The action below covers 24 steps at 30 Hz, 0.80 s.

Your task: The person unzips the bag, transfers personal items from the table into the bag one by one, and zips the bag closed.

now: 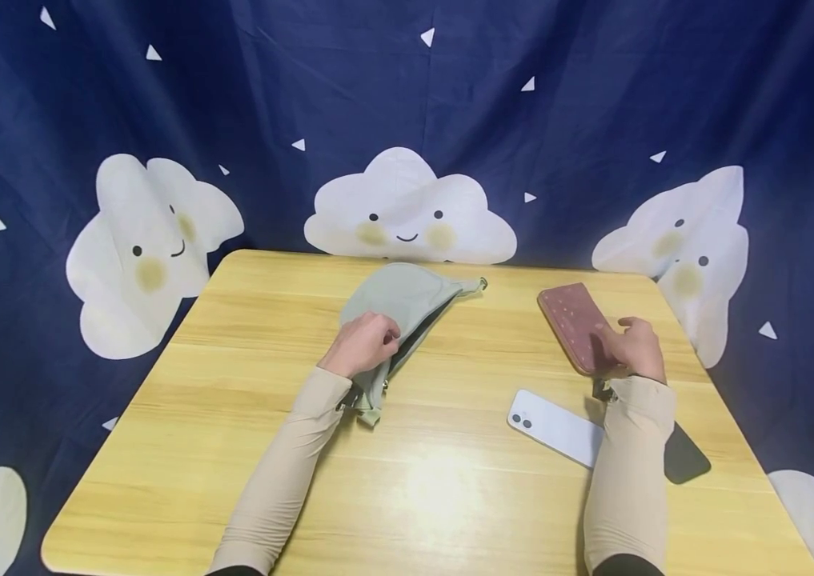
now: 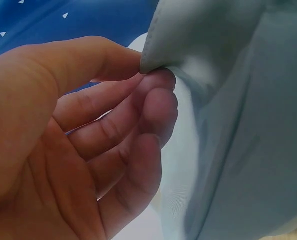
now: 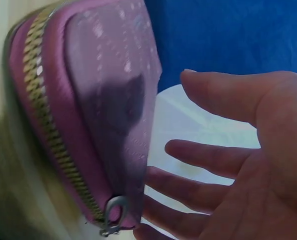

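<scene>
A pale grey-green waist bag point(image 1: 402, 292) lies toward the back middle of the table, its long opening facing right. My left hand point(image 1: 362, 344) pinches the edge of that opening between thumb and fingertips, as the left wrist view shows with the fabric point(image 2: 198, 45) lifted. Over at the right lies a dusky pink zip wallet point(image 1: 571, 316) with a gold zipper point(image 3: 43, 100) and a ring pull. Beside it my right hand point(image 1: 635, 348) hovers with fingers spread, gripping nothing; whether any fingertip touches the wallet is hard to tell.
A white phone point(image 1: 554, 426) lies camera side up in front of the wallet. Partly under my right forearm is a dark, flat, phone-shaped thing point(image 1: 687, 458). The wooden table point(image 1: 183, 448) ends at a blue cloud-print curtain point(image 1: 270, 96).
</scene>
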Available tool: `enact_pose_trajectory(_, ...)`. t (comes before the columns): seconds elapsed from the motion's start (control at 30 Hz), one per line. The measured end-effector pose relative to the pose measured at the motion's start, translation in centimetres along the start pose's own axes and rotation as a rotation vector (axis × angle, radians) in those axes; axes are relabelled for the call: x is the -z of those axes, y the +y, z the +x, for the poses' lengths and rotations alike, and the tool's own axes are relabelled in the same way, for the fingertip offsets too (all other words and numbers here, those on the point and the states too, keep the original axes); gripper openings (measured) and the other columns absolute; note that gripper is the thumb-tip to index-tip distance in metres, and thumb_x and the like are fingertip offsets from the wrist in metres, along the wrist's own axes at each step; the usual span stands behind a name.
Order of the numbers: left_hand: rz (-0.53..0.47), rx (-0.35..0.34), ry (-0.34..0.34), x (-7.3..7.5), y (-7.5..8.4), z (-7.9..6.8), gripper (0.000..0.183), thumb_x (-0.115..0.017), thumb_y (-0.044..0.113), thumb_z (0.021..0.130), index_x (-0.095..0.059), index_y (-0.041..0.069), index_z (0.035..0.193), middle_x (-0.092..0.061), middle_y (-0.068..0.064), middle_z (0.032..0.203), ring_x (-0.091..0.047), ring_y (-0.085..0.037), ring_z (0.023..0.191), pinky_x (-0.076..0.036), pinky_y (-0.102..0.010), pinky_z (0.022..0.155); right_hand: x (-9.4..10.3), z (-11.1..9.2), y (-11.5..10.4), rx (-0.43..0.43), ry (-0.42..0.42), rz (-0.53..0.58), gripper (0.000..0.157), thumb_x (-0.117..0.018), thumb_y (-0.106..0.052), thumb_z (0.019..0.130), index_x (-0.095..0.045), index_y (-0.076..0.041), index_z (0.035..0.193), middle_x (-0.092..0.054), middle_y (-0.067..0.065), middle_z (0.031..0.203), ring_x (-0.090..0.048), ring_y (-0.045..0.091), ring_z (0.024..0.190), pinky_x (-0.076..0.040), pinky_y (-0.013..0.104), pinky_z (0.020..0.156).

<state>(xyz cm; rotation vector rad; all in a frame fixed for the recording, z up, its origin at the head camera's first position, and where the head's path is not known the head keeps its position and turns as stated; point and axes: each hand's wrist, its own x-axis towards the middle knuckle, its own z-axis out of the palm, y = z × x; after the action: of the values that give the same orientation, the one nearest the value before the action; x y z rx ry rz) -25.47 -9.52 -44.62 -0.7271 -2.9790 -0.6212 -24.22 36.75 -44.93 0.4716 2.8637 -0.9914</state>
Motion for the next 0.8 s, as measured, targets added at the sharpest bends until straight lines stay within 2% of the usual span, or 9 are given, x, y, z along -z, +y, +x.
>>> enact_pose_trajectory(0.17,0.004,0.003,-0.002,-0.1,-0.04,-0.02,0.017,-0.066,0.012,0.089,-0.079,0.013,0.1,-0.076,0.0,0.094,-0.065,-0.014,0.079,-0.053,-0.034,0.065,-0.14,0.23,0.41,-0.046,-0.061,0.001,0.083,-0.052,-0.044,0.103,-0.029,0.02,0.15,-0.047,0.045,0.143,-0.057,0.049,0.123,-0.048,0.059,0.105)
enact_pose_trajectory(0.27,0.004,0.005,-0.004,-0.17,-0.04,0.02,0.017,-0.067,0.012,0.089,-0.079,0.014,0.099,-0.075,0.001,0.093,-0.064,-0.014,0.078,-0.051,-0.033,0.064,-0.24,0.4,0.46,-0.079,-0.087,0.027,0.084,-0.056,-0.042,0.102,-0.027,0.019,0.151,-0.043,0.044,0.147,-0.053,0.049,0.128,-0.045,0.06,0.109)
enact_pose_trajectory(0.4,-0.003,0.008,-0.009,-0.25,-0.09,0.1,0.016,-0.066,0.012,0.089,-0.079,0.015,0.098,-0.074,0.001,0.09,-0.061,-0.014,0.076,-0.047,-0.032,0.061,-0.36,0.53,0.36,-0.103,-0.089,0.045,0.084,-0.061,-0.037,0.1,-0.027,0.019,0.151,-0.039,0.044,0.149,-0.048,0.052,0.134,-0.041,0.061,0.114)
enact_pose_trajectory(0.6,-0.004,0.006,-0.011,-0.4,-0.29,0.11,0.015,-0.065,0.012,0.088,-0.078,0.016,0.094,-0.071,0.003,0.087,-0.058,-0.013,0.073,-0.043,-0.029,0.058,-0.46,0.47,0.37,-0.125,-0.091,0.068,0.084,-0.065,-0.033,0.097,-0.028,0.021,0.15,-0.039,0.044,0.149,-0.048,0.052,0.132,-0.041,0.062,0.114)
enact_pose_trajectory(0.7,-0.005,0.002,-0.008,-0.43,-0.35,0.15,0.012,-0.065,0.011,0.087,-0.075,0.017,0.087,-0.066,0.003,0.081,-0.054,-0.013,0.07,-0.038,-0.028,0.055,-0.57,0.57,0.45,-0.125,-0.091,0.056,0.083,-0.068,-0.035,0.095,-0.035,0.022,0.146,-0.046,0.043,0.141,-0.054,0.047,0.119,-0.049,0.058,0.103)
enact_pose_trajectory(0.8,-0.01,-0.001,-0.003,-0.42,-0.36,0.17,0.012,-0.065,0.01,0.087,-0.07,0.018,0.081,-0.061,0.003,0.075,-0.05,-0.013,0.066,-0.034,-0.028,0.053,-0.77,0.68,0.49,-0.119,-0.091,0.052,0.077,-0.072,-0.036,0.093,-0.046,0.022,0.137,-0.06,0.035,0.116,-0.06,0.035,0.095,-0.055,0.046,0.08)
